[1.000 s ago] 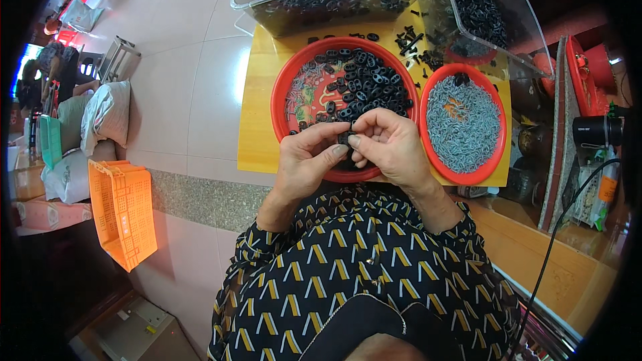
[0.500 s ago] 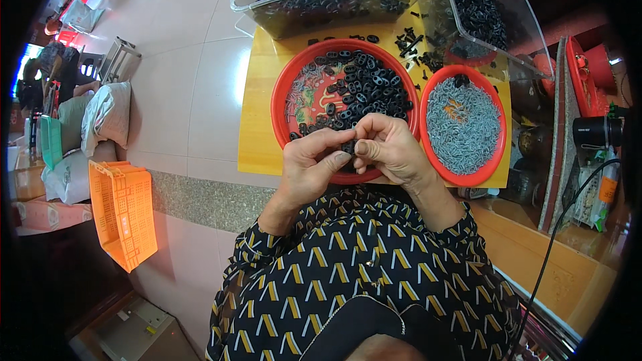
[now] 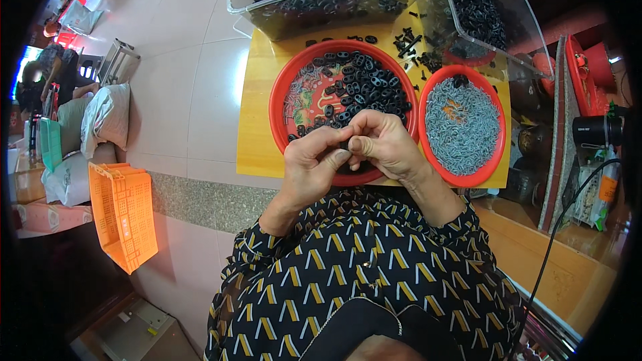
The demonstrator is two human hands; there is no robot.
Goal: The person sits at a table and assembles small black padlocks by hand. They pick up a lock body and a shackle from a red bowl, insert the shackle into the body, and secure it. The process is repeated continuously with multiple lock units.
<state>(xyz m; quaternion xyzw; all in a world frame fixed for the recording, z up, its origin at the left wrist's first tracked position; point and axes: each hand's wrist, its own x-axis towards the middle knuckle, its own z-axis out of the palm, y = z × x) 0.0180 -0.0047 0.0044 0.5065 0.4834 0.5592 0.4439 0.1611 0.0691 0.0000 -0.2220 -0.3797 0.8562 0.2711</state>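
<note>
From where I watch, the widest risk is the big red bowl [image 3: 287,103] just beyond the fingertips: it is heaped with black oval rings [image 3: 364,87], and a nudge from either wrist could, I judge, tip rings over its rim onto the yellow table [image 3: 257,127]. Next, the smaller red bowl [image 3: 495,160] of grey clips [image 3: 461,127] sits just to the right of the right hand [image 3: 388,147]; a slipped piece falling there would mix the two lots. The smallest worry is the piece itself: my left hand [image 3: 314,164] and right hand meet fingertip to fingertip, closed in a pinch on a small black part [image 3: 345,145], and a loose pinch could let it drop. That part is mostly hidden between the fingertips, directly over the near rim of the big bowl; I see only a dark sliver, so I cannot tell its shape.
</note>
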